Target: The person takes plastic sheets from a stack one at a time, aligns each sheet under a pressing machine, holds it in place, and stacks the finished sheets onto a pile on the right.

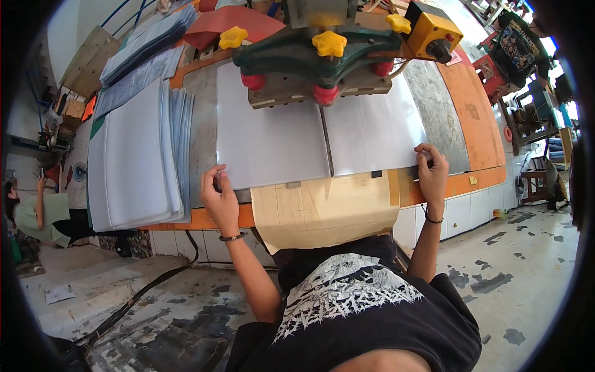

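Grey, orange-bordered surface (443,111) | left grip (220,176) and right grip (421,157) pinch near corners of glossy white plastic sheet (273,142) with dark middle strip (327,142), spread between them | probably light, flexible, slippery; hold by edges

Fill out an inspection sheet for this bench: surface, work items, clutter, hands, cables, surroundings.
Surface: worn grey plate on an orange-edged table.
Work items: glossy white two-panel sheet with a dark central strip, lying partly beneath a dark-green metal press head; cream rectangular board at the near edge.
Clutter: tall stack of pale, plastic-looking sheets at left.
Hands: left hand at the white sheet's near-left corner, right hand at its near-right; fingers curled, grip unclear.
Cables: black cable across the floor at left.
Surroundings: patchy grey floor; other people in the background, left and right.
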`<action>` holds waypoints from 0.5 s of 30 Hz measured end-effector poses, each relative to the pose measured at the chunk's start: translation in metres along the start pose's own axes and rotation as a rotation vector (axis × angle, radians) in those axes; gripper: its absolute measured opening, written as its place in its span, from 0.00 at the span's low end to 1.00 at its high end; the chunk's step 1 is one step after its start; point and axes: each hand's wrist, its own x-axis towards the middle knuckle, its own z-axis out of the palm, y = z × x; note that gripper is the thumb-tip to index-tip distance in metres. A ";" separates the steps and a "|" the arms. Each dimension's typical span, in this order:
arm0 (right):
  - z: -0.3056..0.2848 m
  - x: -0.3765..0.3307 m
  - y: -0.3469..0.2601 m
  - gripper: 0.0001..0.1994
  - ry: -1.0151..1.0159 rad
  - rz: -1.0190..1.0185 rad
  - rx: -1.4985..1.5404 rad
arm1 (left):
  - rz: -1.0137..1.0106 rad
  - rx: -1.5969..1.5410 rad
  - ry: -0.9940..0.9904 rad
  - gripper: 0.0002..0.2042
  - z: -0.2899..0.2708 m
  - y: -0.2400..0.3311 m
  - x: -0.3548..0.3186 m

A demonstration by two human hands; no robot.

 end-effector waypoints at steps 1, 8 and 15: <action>0.000 0.001 0.003 0.04 0.000 -0.004 -0.001 | -0.009 0.008 -0.003 0.06 0.001 0.001 0.001; 0.001 -0.001 0.005 0.05 -0.015 -0.009 -0.070 | 0.035 0.040 0.018 0.06 0.002 -0.004 0.001; 0.000 -0.002 0.002 0.05 0.000 -0.007 -0.106 | 0.016 0.007 0.029 0.05 0.003 -0.001 0.001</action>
